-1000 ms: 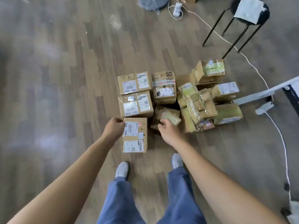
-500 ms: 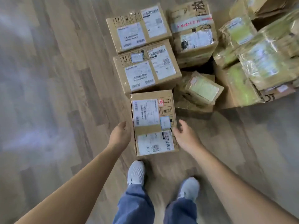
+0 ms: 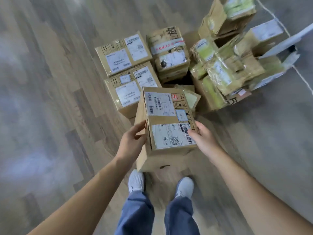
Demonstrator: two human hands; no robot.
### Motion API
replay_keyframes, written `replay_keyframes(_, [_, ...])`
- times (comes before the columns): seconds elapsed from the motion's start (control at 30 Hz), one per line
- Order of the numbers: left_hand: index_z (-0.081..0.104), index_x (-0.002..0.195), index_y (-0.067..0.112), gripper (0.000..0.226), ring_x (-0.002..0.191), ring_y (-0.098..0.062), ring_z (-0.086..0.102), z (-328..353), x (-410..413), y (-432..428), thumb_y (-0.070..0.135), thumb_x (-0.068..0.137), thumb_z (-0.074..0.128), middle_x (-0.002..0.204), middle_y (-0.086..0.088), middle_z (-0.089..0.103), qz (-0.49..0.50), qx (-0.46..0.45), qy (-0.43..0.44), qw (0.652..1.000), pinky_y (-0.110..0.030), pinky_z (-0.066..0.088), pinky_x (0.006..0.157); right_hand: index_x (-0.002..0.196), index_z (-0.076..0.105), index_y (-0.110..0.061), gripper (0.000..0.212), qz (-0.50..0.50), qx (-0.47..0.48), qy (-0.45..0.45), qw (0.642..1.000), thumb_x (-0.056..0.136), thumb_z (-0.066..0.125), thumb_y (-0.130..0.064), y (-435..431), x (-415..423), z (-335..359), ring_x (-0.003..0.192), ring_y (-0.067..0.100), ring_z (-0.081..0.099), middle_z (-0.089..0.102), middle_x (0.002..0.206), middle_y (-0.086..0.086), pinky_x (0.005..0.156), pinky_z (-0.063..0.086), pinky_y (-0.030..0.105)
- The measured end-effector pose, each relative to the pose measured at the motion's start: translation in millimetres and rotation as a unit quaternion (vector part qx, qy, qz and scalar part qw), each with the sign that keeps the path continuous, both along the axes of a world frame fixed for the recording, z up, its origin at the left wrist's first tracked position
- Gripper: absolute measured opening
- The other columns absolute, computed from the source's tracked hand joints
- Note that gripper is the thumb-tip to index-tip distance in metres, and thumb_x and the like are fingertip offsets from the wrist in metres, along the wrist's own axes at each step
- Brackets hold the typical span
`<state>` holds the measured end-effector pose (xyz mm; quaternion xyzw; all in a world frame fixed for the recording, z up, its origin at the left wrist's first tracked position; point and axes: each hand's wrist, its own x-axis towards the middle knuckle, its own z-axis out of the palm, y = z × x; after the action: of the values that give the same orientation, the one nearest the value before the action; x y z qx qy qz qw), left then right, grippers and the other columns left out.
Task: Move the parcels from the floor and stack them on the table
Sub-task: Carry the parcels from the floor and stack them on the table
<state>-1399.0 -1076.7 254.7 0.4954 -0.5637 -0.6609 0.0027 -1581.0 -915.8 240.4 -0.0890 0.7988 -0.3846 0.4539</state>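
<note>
A wood-plank floor [image 3: 50,99] is seen from above. The person's left hand [image 3: 133,141] grasps the left wall of a labelled cardboard parcel [image 3: 167,119]. The right hand [image 3: 203,139] clasps its right edge, thumb on top. The parcel is tilted and seems raised off the floor, above pale shoes [image 3: 136,182]. It covers a corner of the nearer of two labelled boxes [image 3: 123,53] behind. Rightward stand a taped box [image 3: 169,51], a crowded heap of parcels [image 3: 228,73] and a white cord [image 3: 302,78].
</note>
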Motion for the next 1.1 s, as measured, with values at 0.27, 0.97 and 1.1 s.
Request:
replay_keyframes(0.27, [0.057, 0.128, 0.023, 0.036, 0.108, -0.022, 0.063, 206, -57, -5, 0.023, 0.092, 0.063, 0.123, 0.005, 0.064, -0.037, -0.027, 0.110, 0.993, -0.048, 0.053, 0.091, 0.138, 0.040, -0.048, 0.057, -0.032, -0.042, 0.057, 0.997, 0.087, 0.063, -0.040, 20, -46, 243, 0.120, 0.002, 0.055, 0.059, 0.109, -0.040, 0.102, 0.040, 0.029])
replay_keyframes(0.97, [0.061, 0.106, 0.021, 0.027, 0.059, -0.013, 0.052, 489, -204, 68, 0.041, 0.089, 0.059, 0.063, 0.006, 0.060, -0.199, 0.048, 0.231, 0.951, -0.029, 0.037, 0.062, 0.122, 0.058, -0.042, 0.044, -0.105, -0.107, 0.453, 0.879, 0.081, 0.069, -0.052, 134, -109, 594, 0.100, 0.002, 0.056, 0.059, 0.111, -0.021, 0.075, 0.036, 0.004])
replay_keyframes(1.1, [0.063, 0.115, 0.032, 0.027, 0.092, -0.012, 0.063, 514, -238, 118, 0.040, 0.089, 0.061, 0.100, 0.008, 0.071, -0.257, 0.041, 0.295, 0.919, -0.033, 0.044, 0.075, 0.117, 0.063, -0.033, 0.034, -0.183, -0.136, 0.463, 0.857, 0.086, 0.067, -0.046, 202, -133, 617, 0.101, 0.011, 0.061, 0.065, 0.107, -0.013, 0.081, 0.044, 0.018])
